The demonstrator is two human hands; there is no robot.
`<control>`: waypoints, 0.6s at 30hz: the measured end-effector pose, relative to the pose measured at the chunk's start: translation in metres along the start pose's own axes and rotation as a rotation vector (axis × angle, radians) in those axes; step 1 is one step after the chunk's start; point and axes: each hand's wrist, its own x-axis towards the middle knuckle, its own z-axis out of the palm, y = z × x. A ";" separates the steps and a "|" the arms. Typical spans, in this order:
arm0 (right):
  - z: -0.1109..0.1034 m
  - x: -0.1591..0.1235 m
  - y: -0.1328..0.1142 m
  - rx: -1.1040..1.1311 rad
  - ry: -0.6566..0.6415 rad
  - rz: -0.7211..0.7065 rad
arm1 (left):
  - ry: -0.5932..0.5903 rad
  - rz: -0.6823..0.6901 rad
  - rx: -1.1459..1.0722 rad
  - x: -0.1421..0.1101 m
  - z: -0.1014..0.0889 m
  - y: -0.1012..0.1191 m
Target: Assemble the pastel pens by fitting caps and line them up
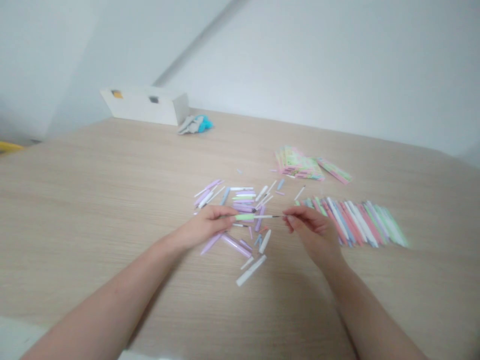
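Note:
My left hand is closed in a pinch on the end of a light green pen barrel, held level above the table. A thin white refill with a dark tip sticks out of the barrel to the right. Just past that tip, my right hand has its thumb and fingers pinched together. What it holds, if anything, is too small and blurred to name. Under and around my left hand lie loose pen parts, among them a purple barrel and a white tube.
To the right lies a row of assembled pens in several colours. Behind it are a stack of green and pink packets and a single packet. A white box and a crumpled grey and blue cloth-like item stand near the wall.

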 end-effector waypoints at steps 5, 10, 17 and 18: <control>0.002 0.001 -0.002 -0.037 -0.002 0.004 | 0.002 0.011 -0.002 0.000 0.000 -0.002; 0.003 0.000 -0.002 -0.070 -0.017 -0.004 | -0.003 0.007 0.023 0.000 -0.001 -0.003; 0.005 -0.002 -0.006 -0.159 -0.078 -0.014 | -0.031 0.017 0.060 0.000 0.001 0.005; 0.006 -0.003 -0.007 -0.162 -0.093 -0.015 | -0.032 0.014 0.071 -0.001 0.002 0.007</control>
